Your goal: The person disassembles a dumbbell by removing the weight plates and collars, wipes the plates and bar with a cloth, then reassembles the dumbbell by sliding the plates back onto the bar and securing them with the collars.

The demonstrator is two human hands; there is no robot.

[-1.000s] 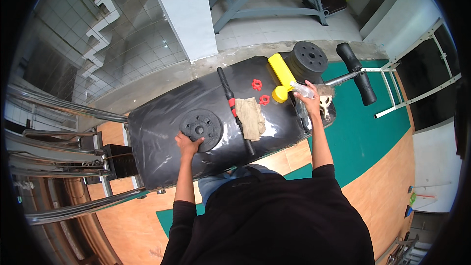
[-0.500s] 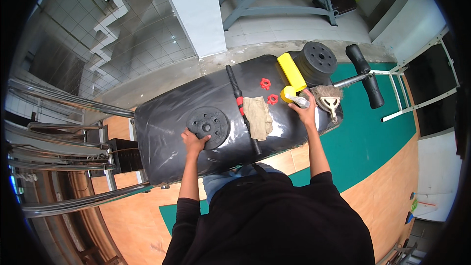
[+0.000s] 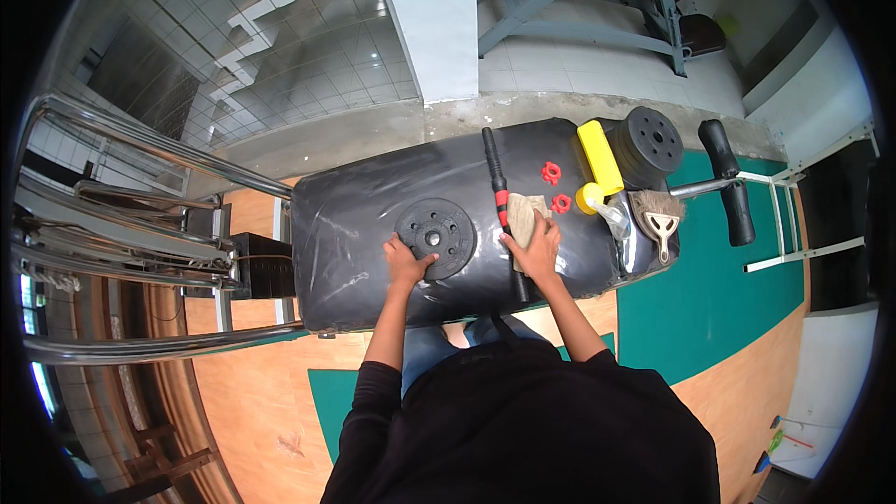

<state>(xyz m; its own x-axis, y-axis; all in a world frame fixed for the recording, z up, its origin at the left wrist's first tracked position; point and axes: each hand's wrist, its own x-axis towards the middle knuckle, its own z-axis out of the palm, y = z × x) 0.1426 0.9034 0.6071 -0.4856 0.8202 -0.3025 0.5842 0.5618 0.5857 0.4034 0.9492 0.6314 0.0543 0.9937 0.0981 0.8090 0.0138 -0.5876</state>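
Note:
A black weight plate (image 3: pixel 451 241) lies flat on a black padded bench (image 3: pixel 345 215). My left hand (image 3: pixel 406 261) holds its lower left edge, thumb and fingers against the rim. My right hand (image 3: pixel 539 250) is closed over a beige cloth (image 3: pixel 525 215), which looks bunched under the fingers. Beneath and beside the cloth runs a black dumbbell bar (image 3: pixel 495 163) with a red band. Two red star-shaped collars (image 3: pixel 552 173) lie just beyond the right hand. Nearby is a clear item with a round yellow part (image 3: pixel 590 198).
At the bench's right end are a yellow bottle-like block (image 3: pixel 600 157), stacked black plates (image 3: pixel 651 140) and a brush with a pale handle (image 3: pixel 662 224). A padded roller (image 3: pixel 726 182) juts out beyond. Chrome rails (image 3: pixel 168 145) stand on the left.
My right hand has left the clear item and moved left onto the cloth, which is now bunched. The left hand stays at the plate's edge. The whole view has shifted.

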